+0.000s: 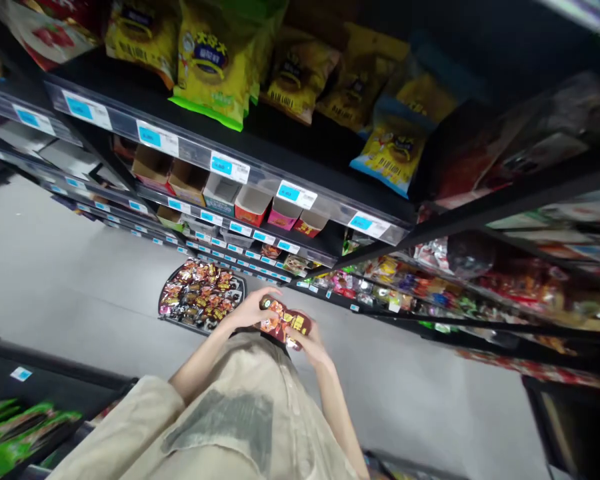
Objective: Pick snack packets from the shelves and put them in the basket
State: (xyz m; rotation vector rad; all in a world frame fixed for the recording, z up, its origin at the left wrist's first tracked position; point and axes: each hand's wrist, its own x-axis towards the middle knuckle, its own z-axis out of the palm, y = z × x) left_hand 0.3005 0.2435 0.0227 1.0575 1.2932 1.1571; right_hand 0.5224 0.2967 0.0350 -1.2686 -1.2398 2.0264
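A dark red-brown snack packet (283, 323) with yellow lettering is held level in front of my waist. My left hand (254, 309) grips its left end, fingers bent around the edge. At the other end, my right hand (309, 339) closes on it, with the thumb lying across the front. Just left of my hands, low down near the floor, is a black round-ended tray (161, 308) filled with several shiny packets in similar brown, orange and yellow printing. The undersides of my fingers are hidden by the packet.
A tall black shelf (325, 157) with blue-and-white price tags runs ahead, holding yellow snack bags (213, 63) and open cardboard boxes (253, 205). Mixed packets (390, 270) fill the shelves at right. Behind on the left is another shelf with green packets (25, 430). Grey floor (80, 280) lies between.
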